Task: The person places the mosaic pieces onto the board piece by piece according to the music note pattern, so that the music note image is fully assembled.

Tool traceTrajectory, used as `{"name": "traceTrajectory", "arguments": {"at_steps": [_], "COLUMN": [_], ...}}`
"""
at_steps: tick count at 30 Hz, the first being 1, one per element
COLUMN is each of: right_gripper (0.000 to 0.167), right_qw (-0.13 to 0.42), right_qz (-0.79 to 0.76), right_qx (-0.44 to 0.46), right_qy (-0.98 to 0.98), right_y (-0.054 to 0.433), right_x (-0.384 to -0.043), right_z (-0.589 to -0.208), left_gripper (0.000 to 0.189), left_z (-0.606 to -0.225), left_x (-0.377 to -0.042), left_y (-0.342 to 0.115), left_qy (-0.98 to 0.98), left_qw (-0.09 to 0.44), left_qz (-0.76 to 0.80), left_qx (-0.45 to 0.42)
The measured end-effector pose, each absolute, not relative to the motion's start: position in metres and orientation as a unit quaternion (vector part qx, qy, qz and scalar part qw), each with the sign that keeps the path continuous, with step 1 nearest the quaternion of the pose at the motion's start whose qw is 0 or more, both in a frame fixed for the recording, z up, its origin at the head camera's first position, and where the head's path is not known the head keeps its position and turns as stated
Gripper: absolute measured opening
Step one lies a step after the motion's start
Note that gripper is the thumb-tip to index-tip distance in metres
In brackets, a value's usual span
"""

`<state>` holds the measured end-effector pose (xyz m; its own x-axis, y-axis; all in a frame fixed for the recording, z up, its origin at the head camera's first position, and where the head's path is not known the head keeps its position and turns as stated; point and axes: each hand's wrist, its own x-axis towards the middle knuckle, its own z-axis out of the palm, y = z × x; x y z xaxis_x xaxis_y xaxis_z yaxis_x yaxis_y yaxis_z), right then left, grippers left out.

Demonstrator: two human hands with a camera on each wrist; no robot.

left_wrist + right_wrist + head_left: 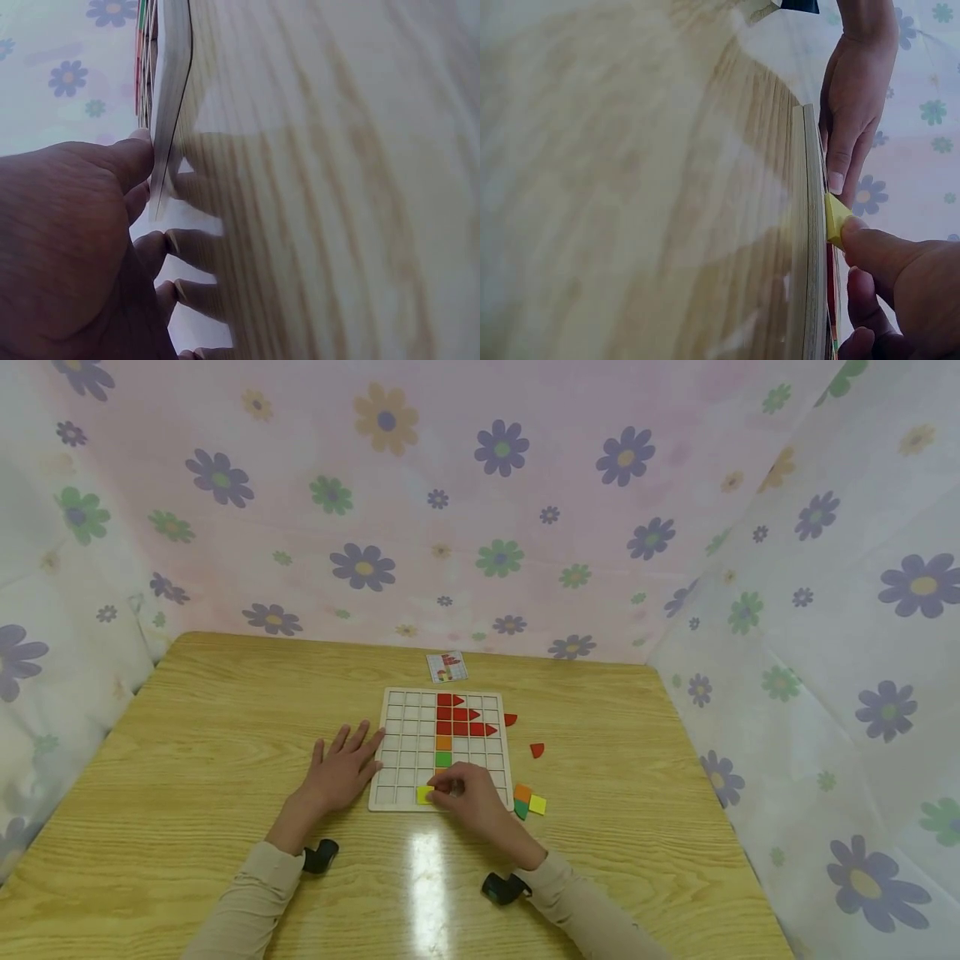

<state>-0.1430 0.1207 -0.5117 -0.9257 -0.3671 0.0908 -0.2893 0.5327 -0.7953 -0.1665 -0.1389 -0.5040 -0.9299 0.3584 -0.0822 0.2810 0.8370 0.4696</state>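
Note:
A pale wooden grid board lies flat on the table. My right hand pinches a yellow tile between thumb and finger, tilted at the board's near edge in the right wrist view. In the head view that tile is over the bottom row, partly behind the fingertips. My left hand rests at the board's left edge with fingers spread, touching it. Red pieces fill parts of the top rows, some ending in points. Below them sit an orange tile and a green tile; another orange one is mostly hidden.
Behind the board lies a small pattern card. Two red curved pieces, one a red wedge, lie to the right. Nearer are a loose orange tile, a green piece and a yellow square. Flowered curtains enclose the table.

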Motion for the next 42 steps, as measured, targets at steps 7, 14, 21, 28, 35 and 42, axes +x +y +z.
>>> {"name": "traceTrajectory", "arguments": {"at_steps": [7, 14, 21, 28, 35, 42], "right_gripper": [0.004, 0.005, 0.011, 0.016, 0.018, 0.026], "right_qw": [0.035, 0.039, 0.039, 0.081, 0.149, 0.202], "right_qz": [-0.438, -0.440, -0.471, -0.434, -0.342, -0.329], "right_qx": [-0.187, -0.187, -0.210, -0.217, -0.166, -0.153], "right_qy": [0.879, 0.878, 0.856, 0.870, 0.913, 0.910], "right_y": [0.117, 0.118, 0.141, 0.198, 0.256, 0.282], "right_x": [-0.143, -0.143, -0.153, -0.159, -0.157, -0.157], "right_z": [-0.513, -0.513, -0.505, -0.484, -0.475, -0.478], "left_gripper": [0.057, 0.057, 0.057, 0.057, 0.057, 0.057], "left_z": [-0.505, -0.507, -0.508, -0.507, -0.506, -0.506], "left_x": [-0.167, -0.168, -0.167, -0.167, -0.168, -0.167], "left_y": [-0.138, -0.139, -0.140, -0.140, -0.139, -0.139], "left_qy": [0.956, 0.956, 0.954, 0.953, 0.953, 0.954], "left_qw": [0.081, 0.081, 0.085, 0.088, 0.087, 0.087], "left_qz": [0.229, 0.229, 0.235, 0.237, 0.237, 0.234], "left_qx": [0.165, 0.165, 0.166, 0.168, 0.167, 0.167]}}
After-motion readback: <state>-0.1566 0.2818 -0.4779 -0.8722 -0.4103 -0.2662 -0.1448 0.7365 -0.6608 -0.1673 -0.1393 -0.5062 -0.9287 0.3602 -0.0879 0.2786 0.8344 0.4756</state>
